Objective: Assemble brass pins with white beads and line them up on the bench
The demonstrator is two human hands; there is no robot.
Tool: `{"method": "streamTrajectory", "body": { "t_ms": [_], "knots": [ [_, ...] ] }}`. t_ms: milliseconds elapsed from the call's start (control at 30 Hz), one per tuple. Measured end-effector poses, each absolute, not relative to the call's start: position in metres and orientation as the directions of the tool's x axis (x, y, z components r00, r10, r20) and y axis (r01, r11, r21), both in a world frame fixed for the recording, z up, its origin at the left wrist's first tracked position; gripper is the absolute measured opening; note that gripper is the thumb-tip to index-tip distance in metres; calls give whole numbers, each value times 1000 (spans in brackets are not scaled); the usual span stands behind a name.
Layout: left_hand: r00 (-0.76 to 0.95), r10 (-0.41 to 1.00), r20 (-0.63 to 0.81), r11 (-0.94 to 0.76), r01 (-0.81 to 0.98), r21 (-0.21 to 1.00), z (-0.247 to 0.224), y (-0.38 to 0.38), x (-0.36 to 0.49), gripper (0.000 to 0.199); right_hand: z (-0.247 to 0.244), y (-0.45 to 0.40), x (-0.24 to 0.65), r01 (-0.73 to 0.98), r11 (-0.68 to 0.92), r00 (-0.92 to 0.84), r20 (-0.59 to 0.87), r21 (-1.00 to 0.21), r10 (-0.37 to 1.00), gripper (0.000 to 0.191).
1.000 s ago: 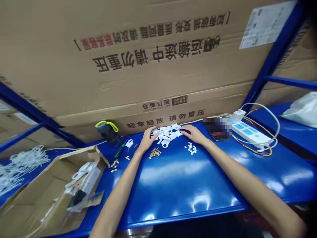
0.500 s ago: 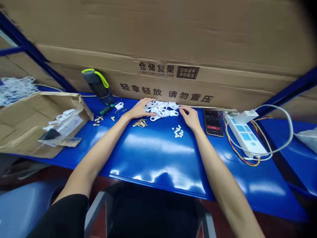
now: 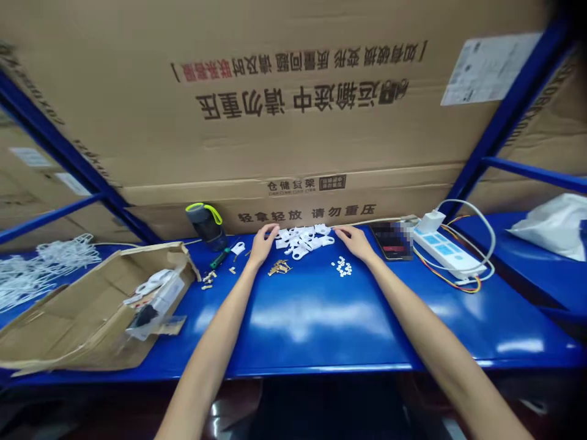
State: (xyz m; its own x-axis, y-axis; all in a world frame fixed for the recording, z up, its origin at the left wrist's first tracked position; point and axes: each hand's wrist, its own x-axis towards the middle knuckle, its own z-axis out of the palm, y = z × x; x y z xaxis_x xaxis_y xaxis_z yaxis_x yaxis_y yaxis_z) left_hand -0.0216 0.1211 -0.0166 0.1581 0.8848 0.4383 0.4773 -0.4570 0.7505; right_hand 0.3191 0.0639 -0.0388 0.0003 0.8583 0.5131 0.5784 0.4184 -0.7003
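Note:
A heap of white plastic pieces with ring-shaped ends [image 3: 305, 240] lies at the back of the blue table, between my two hands. My left hand [image 3: 265, 242] rests at the heap's left edge, fingers loosely curved and apart, holding nothing that I can see. On the right side, my right hand [image 3: 355, 241] has its fingers bent toward the heap, thumb apart, with nothing visible in it. In front of the heap sits a small pile of brass-coloured pins [image 3: 279, 267]. Several tiny white pieces [image 3: 343, 267] are scattered just in front of my right hand.
To the left are a cardboard tray [image 3: 92, 305] with bagged parts, a dark bottle [image 3: 206, 226], a green-handled screwdriver [image 3: 220, 258] and small brass pieces [image 3: 208, 280]. A phone [image 3: 389, 241] and a corded power strip [image 3: 449, 250] lie right. Cardboard [image 3: 293, 140] walls the back.
The view has tilted up and shifted. My left hand has drawn back from over the white pieces to their left edge. My right hand stays beside the heap's right side.

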Motion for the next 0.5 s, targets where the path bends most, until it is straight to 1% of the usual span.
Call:
{"method": "streamTrajectory", "body": {
  "t_ms": [133, 200, 300, 367, 500],
  "knots": [
    [75, 884, 462, -438, 479, 760, -18, 110, -27, 42, -37, 56, 324, 590, 372, 97, 520, -717, 849, 36],
    [47, 871, 489, -444, 503, 742, -20, 100, -30, 40, -38, 52, 328, 582, 363, 123, 520, -728, 846, 38],
    [46, 827, 561, -474, 592, 652, -21, 83, -35, 38, -42, 45, 334, 548, 339, 182, 504, -765, 844, 42],
    [82, 803, 590, -493, 647, 582, -20, 70, -37, 37, -45, 40, 337, 524, 302, 235, 477, -796, 847, 43],
    [238, 771, 591, -552, 712, 433, -16, 52, -40, 34, -50, 30, 338, 516, 278, 181, 420, -811, 889, 40]
  ]
}}
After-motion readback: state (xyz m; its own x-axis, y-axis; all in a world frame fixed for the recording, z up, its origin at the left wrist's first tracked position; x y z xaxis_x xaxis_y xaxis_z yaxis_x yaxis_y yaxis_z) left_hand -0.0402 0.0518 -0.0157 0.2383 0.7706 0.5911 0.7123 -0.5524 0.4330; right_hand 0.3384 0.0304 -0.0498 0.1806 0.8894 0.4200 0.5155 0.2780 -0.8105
